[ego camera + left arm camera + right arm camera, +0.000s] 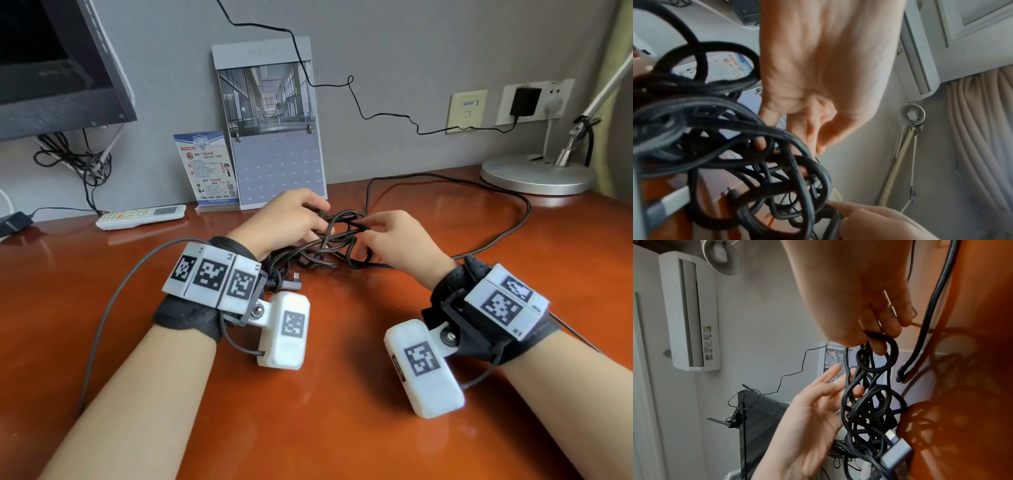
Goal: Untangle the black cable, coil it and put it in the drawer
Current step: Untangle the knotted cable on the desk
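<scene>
My right hand (pixel 399 236) fingers pinch a loop of the limp, braided black cable (pixel 337 240) knotted just before the calendar (pixel 274 137), left hand (pixel 287 219) fingers spread through it; I'd grip near the plug.

Both forearms are being held forward; the left hand (pixel 286 219) is being kept loosely spread, the right hand (pixel 399 236) curled in a pinch.
</scene>
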A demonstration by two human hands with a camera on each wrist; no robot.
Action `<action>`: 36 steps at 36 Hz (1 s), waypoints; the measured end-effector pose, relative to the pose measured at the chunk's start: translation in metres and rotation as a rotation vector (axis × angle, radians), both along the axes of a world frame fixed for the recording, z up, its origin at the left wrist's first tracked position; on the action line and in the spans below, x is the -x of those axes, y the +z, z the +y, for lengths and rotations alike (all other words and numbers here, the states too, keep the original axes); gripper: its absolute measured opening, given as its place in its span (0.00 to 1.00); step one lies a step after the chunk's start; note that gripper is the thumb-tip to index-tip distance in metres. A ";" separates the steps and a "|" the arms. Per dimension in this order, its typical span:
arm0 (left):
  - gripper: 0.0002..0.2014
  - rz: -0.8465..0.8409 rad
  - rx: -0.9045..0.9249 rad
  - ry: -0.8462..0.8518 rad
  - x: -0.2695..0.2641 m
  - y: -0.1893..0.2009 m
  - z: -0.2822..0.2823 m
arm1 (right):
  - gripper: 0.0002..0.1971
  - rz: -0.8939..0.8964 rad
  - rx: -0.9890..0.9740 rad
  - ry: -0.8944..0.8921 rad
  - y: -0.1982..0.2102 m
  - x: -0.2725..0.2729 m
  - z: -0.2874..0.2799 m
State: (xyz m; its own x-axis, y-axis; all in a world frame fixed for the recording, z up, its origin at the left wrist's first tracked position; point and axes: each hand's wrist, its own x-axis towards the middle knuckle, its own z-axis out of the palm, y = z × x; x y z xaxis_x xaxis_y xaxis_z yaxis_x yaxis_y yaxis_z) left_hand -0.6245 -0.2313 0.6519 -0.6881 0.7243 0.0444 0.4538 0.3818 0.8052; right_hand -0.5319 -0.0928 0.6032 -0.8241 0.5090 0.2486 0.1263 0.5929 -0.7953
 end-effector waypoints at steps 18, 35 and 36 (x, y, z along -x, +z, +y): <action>0.05 0.462 0.378 0.015 -0.010 0.010 -0.004 | 0.08 0.121 -0.031 -0.024 0.002 -0.002 -0.004; 0.07 0.515 0.243 -0.092 -0.028 0.005 0.007 | 0.21 -0.023 0.085 -0.131 0.007 -0.007 -0.010; 0.07 0.513 0.238 -0.093 -0.028 0.005 0.008 | 0.20 -0.011 0.098 -0.129 0.007 -0.007 -0.010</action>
